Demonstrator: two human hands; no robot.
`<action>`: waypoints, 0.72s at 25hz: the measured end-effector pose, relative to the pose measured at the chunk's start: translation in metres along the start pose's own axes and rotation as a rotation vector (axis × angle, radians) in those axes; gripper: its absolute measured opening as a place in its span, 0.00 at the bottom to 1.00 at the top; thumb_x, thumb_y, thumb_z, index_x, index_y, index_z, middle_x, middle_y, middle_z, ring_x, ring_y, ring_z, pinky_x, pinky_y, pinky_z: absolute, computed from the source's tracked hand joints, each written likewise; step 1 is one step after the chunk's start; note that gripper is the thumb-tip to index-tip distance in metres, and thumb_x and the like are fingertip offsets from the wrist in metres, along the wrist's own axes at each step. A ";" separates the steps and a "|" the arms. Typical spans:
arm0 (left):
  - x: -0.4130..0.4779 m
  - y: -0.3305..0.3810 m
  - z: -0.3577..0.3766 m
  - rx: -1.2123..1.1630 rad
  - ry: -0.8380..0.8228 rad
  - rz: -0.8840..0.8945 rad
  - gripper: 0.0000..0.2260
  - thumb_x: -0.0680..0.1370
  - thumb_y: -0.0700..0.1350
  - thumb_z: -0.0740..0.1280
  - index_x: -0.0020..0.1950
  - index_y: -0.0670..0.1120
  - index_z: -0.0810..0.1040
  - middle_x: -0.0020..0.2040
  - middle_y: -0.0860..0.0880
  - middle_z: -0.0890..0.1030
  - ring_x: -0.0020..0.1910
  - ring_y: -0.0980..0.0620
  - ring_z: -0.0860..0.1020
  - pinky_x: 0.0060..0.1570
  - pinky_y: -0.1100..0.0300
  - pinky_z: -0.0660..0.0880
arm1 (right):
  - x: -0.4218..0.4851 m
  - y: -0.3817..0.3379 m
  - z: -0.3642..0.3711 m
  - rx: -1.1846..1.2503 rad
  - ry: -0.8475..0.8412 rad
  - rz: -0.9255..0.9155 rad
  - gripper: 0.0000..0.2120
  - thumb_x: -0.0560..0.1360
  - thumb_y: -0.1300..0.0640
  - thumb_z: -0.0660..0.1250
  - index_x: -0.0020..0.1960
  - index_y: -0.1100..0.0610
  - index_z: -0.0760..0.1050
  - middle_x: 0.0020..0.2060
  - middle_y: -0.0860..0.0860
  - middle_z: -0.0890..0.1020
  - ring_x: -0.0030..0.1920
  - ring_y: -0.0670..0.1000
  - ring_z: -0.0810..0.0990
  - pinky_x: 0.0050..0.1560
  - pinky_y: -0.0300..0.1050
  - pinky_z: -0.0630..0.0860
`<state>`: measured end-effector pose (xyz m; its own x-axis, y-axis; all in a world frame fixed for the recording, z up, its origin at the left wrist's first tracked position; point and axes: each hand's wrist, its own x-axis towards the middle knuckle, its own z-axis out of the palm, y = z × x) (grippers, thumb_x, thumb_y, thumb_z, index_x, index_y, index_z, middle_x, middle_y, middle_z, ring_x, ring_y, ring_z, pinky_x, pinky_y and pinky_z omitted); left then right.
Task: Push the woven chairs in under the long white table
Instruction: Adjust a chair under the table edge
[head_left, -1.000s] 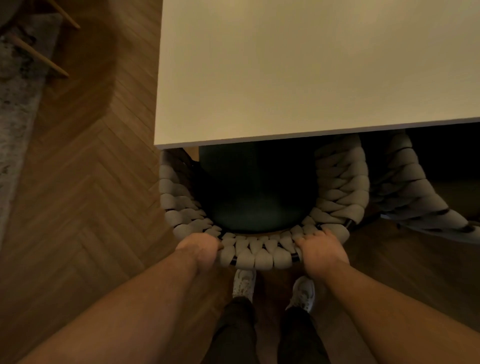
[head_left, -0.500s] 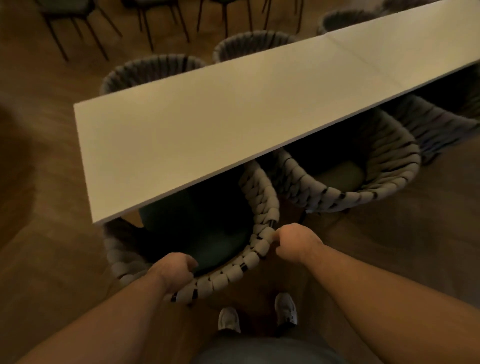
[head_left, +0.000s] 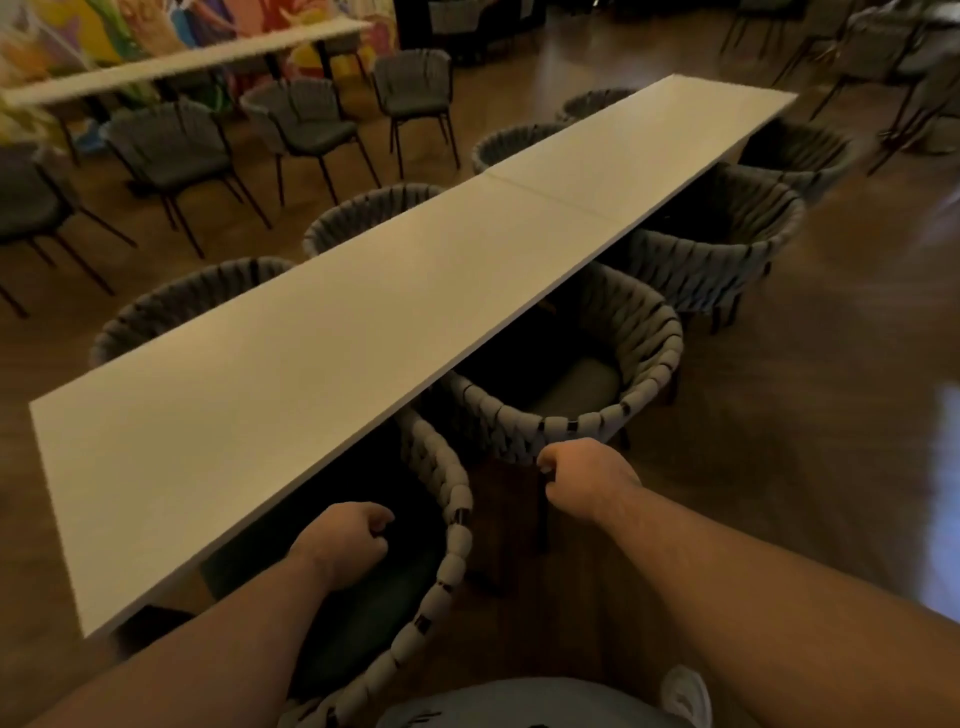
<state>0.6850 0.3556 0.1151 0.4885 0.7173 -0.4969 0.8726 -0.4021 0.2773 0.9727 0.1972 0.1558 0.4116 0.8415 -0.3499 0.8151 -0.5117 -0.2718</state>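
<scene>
The long white table (head_left: 363, 312) runs from the near left to the far right. The nearest woven chair (head_left: 460, 525) sits partly under its near end. My left hand (head_left: 343, 545) hovers over that chair's dark seat with fingers curled, holding nothing. My right hand (head_left: 582, 480) is also curled into a fist, just short of the rim of the second woven chair (head_left: 649, 364); I see no grip on it. A third woven chair (head_left: 727, 249) stands further along the same side, with much of its seat out from under the table.
More woven chairs (head_left: 182, 301) line the table's far side. Dark metal-legged chairs (head_left: 171, 150) and another white table (head_left: 182, 62) stand at the back left. Wooden floor (head_left: 805, 441) stretches to my right. My shoe (head_left: 685, 696) shows at the bottom.
Both hands have let go of the nearest chair's back rim. My view has swung up and right along the table, and my right hand has moved towards the second chair.
</scene>
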 end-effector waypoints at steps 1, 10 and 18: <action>0.006 0.019 -0.003 0.016 0.012 0.024 0.23 0.80 0.45 0.68 0.75 0.56 0.75 0.68 0.54 0.79 0.65 0.55 0.78 0.66 0.57 0.76 | 0.001 0.015 -0.008 0.006 0.012 0.006 0.19 0.80 0.55 0.67 0.70 0.44 0.77 0.61 0.49 0.82 0.60 0.52 0.80 0.57 0.50 0.82; 0.068 0.230 0.036 -0.017 0.030 0.073 0.25 0.81 0.47 0.67 0.78 0.58 0.72 0.72 0.53 0.77 0.61 0.55 0.80 0.53 0.63 0.78 | 0.023 0.202 -0.080 -0.027 0.021 0.031 0.22 0.80 0.54 0.68 0.73 0.42 0.73 0.63 0.49 0.81 0.61 0.53 0.80 0.59 0.52 0.82; 0.125 0.333 0.051 -0.093 -0.004 0.001 0.27 0.79 0.47 0.70 0.78 0.60 0.70 0.68 0.50 0.79 0.53 0.49 0.83 0.40 0.63 0.77 | 0.087 0.298 -0.102 -0.075 -0.091 -0.005 0.26 0.80 0.57 0.68 0.77 0.44 0.70 0.69 0.48 0.78 0.67 0.52 0.77 0.65 0.52 0.79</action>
<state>1.0363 0.2821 0.1037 0.4895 0.7147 -0.4996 0.8685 -0.3481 0.3530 1.2926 0.1354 0.1358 0.3712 0.8230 -0.4300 0.8465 -0.4902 -0.2075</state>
